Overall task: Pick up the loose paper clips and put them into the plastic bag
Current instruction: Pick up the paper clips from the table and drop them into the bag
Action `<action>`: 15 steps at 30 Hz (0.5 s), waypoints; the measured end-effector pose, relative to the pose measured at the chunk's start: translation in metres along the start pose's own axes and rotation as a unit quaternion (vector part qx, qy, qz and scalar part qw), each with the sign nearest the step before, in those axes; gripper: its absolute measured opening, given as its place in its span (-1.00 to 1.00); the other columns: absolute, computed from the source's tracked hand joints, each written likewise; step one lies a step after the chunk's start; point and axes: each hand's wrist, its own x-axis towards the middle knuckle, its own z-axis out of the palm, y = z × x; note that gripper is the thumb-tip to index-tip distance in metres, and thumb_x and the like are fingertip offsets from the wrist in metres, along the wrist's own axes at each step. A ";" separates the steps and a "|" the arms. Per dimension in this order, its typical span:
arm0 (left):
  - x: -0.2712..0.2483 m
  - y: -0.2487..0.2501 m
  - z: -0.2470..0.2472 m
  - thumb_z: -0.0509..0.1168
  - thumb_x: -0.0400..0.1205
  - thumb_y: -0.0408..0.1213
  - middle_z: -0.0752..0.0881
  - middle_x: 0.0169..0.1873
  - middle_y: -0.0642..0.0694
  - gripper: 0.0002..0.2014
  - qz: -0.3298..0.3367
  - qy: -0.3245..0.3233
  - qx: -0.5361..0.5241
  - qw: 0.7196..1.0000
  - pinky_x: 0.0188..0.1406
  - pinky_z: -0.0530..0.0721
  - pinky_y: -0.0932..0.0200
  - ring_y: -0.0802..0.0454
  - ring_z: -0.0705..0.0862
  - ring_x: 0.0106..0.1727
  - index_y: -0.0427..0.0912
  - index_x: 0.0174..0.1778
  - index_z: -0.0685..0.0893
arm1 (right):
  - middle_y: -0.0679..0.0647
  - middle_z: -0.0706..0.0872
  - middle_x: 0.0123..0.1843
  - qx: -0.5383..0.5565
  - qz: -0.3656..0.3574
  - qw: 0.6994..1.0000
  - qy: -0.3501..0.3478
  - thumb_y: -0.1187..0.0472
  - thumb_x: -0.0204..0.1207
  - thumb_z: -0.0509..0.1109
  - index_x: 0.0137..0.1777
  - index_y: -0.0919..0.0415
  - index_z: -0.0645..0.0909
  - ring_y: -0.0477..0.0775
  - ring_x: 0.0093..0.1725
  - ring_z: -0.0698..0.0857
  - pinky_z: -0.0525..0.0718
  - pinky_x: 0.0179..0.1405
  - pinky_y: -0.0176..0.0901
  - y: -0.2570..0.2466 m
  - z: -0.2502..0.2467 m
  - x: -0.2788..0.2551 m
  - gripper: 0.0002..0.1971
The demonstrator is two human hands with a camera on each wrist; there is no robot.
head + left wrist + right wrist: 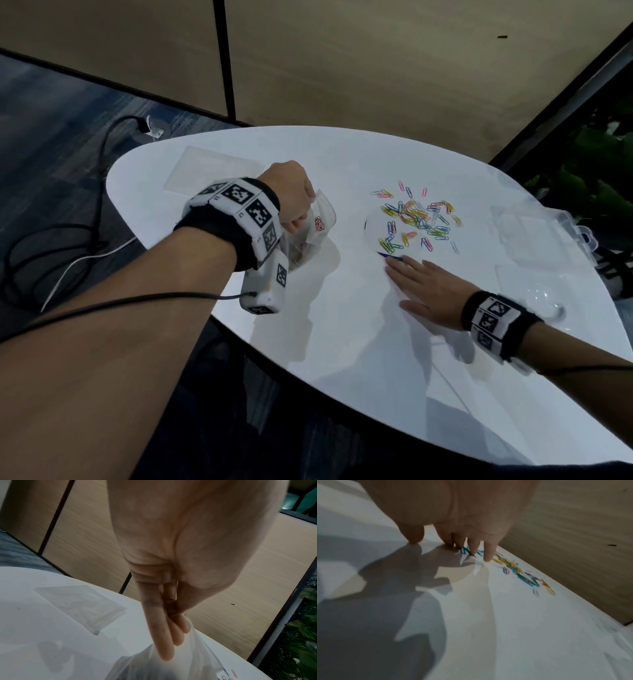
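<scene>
A person's left hand pinches the rim of a clear bag, fingers pressed together against the thumb, and holds it up just above a white table. A few clips appear to sit inside the bag already, though the film blurs them; one reddish shape shows through its side.

The right hand lies flat and spread on the table, its fingertips touching the near edge of the clips. It holds nothing that can be seen. A blue clip lies right at the fingertips.

Most of the job looks undone: dozens of coloured clips remain strewn in a loose heap on the table, well apart from the bag. Judging by the hand's position, the person seems set to rake or gather the next batch.

A second flat bag lies unused at the table's far left, and a clear box stands open on the right. A dark cable trails over the carpet.
</scene>
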 end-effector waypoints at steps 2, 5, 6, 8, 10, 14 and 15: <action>0.000 0.001 0.003 0.07 0.70 -0.56 0.69 -0.16 -0.35 -0.68 0.000 -0.002 0.005 1.000 -0.17 0.82 -0.06 -0.23 0.70 -0.25 -0.29 0.21 0.67 | 0.00 -0.18 0.76 -0.017 0.021 1.000 -0.009 -0.34 0.55 -0.53 0.73 0.10 -0.18 0.15 0.74 -0.07 0.16 0.67 0.17 0.007 0.000 0.011 -0.17; 0.001 0.002 0.009 0.09 0.70 -0.55 0.74 -0.18 -0.31 -0.65 0.002 -0.006 0.030 1.000 -0.09 0.84 -0.14 -0.21 0.77 -0.27 -0.32 0.32 0.66 | -0.02 -0.25 0.76 -0.021 0.053 0.998 -0.013 -0.35 0.46 -0.64 0.72 0.05 -0.28 0.18 0.74 -0.17 0.05 0.68 0.24 0.017 -0.006 0.034 -0.14; 0.003 0.001 0.009 0.09 0.70 -0.55 0.75 -0.19 -0.30 -0.64 0.003 -0.006 0.035 0.999 -0.08 0.84 -0.12 -0.19 0.78 -0.29 -0.32 0.33 0.66 | -0.03 -0.23 0.76 -0.017 0.064 0.998 -0.004 -0.31 0.49 -0.57 0.73 0.04 -0.25 0.20 0.74 -0.16 0.04 0.68 0.25 0.021 -0.009 0.041 -0.18; 0.006 -0.001 0.009 0.10 0.70 -0.56 0.75 -0.19 -0.30 -0.64 0.002 -0.002 0.038 0.999 -0.08 0.84 -0.09 -0.14 0.78 -0.33 -0.31 0.33 0.66 | 0.00 -0.14 0.77 -0.019 0.082 0.996 0.031 -0.16 0.64 -0.35 0.74 0.02 -0.12 0.29 0.73 -0.08 0.07 0.65 0.32 0.028 -0.014 0.053 -0.34; 0.010 -0.003 0.009 0.11 0.69 -0.58 0.75 -0.20 -0.31 -0.64 0.001 0.001 0.038 0.999 -0.12 0.84 -0.06 -0.12 0.76 -0.34 -0.32 0.33 0.66 | 0.02 -0.13 0.77 0.001 0.123 0.992 0.033 -0.01 0.74 -0.13 0.73 -0.07 -0.05 0.36 0.72 -0.06 0.09 0.62 0.41 0.037 -0.019 0.066 -0.45; 0.013 -0.007 0.009 0.10 0.68 -0.59 0.75 -0.23 -0.32 -0.64 -0.002 0.002 0.040 0.999 -0.17 0.83 -0.03 -0.13 0.75 -0.34 -0.32 0.30 0.67 | 0.06 -0.06 0.76 0.086 0.194 0.977 0.009 0.12 0.70 -0.01 0.69 -0.16 -0.03 0.45 0.65 0.13 0.34 0.50 0.44 0.057 -0.018 0.088 -0.42; 0.014 -0.007 0.009 0.10 0.68 -0.58 0.75 -0.23 -0.32 -0.65 -0.001 0.003 0.043 0.999 -0.18 0.83 -0.01 -0.12 0.76 -0.35 -0.32 0.29 0.68 | 0.11 0.04 0.74 0.102 0.199 0.975 0.016 0.16 0.70 0.04 0.69 -0.09 0.05 0.44 0.59 0.25 0.43 0.46 0.37 0.058 -0.021 0.090 -0.43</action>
